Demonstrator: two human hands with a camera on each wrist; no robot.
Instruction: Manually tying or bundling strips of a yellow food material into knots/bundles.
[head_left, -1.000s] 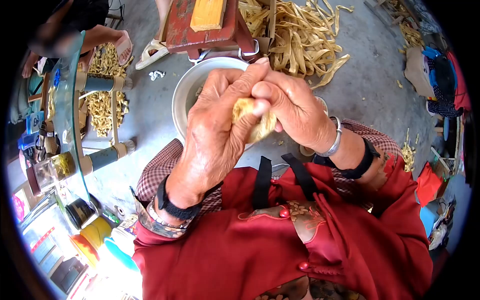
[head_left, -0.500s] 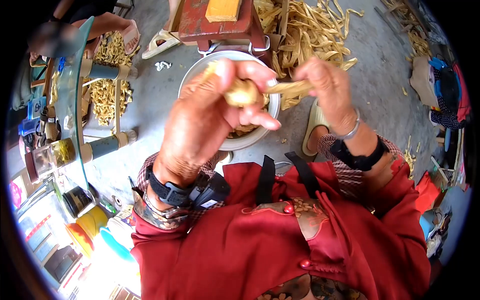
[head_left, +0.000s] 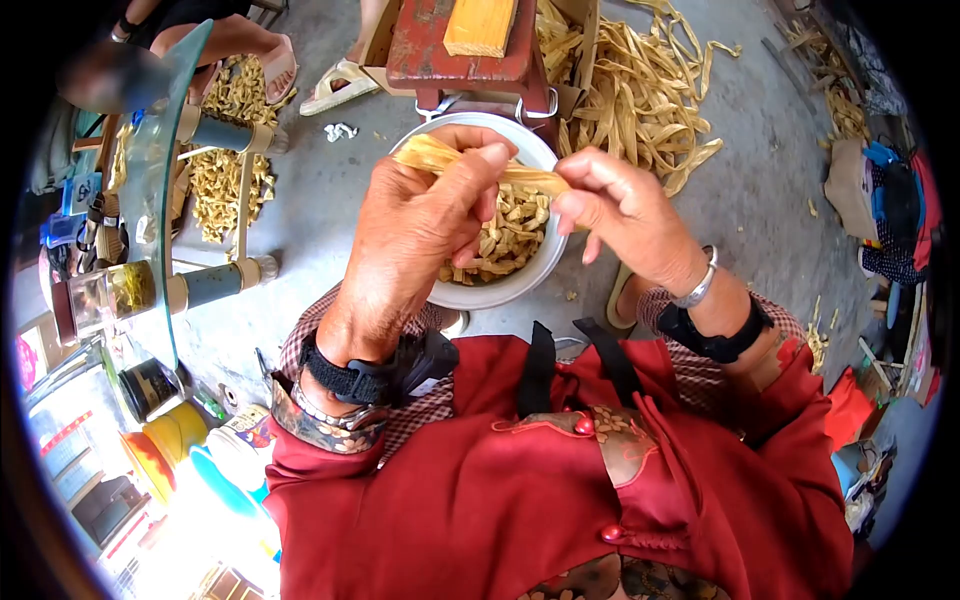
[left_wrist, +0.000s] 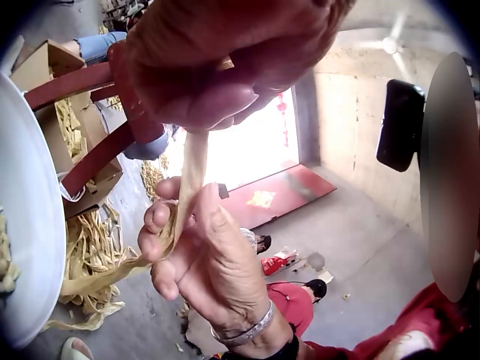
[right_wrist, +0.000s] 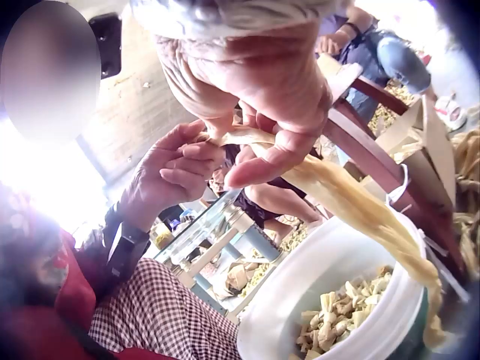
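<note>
A long, flat, pale-yellow dried strip (head_left: pixel 525 178) runs between my two hands above a white basin (head_left: pixel 550 240). My left hand (head_left: pixel 415 225) pinches it between thumb and fingers, with one end showing past the knuckles. On the other side, my right hand (head_left: pixel 635 215) holds the strip between thumb and fingertips. In the right wrist view, a loose length of strip (right_wrist: pixel 352 202) trails past the right hand and over the basin's rim. Short, chunky yellow pieces (head_left: pixel 515 230) lie in the basin. The left wrist view shows the strip (left_wrist: pixel 193 161) narrow and straight between the hands.
A red stool (head_left: pixel 420 50) behind the basin bears a yellow wooden block (head_left: pixel 480 25). Beside it are a cardboard box (head_left: pixel 590 50) and a heap of long strips (head_left: pixel 650 110). A glass-topped table (head_left: pixel 165 200) stands left, near another person's sandalled foot (head_left: pixel 340 88).
The hands were together around a crumpled yellow bundle, then came apart with the strip between them. Now the left fingers have closed in and the strip is stretched across the basin.
</note>
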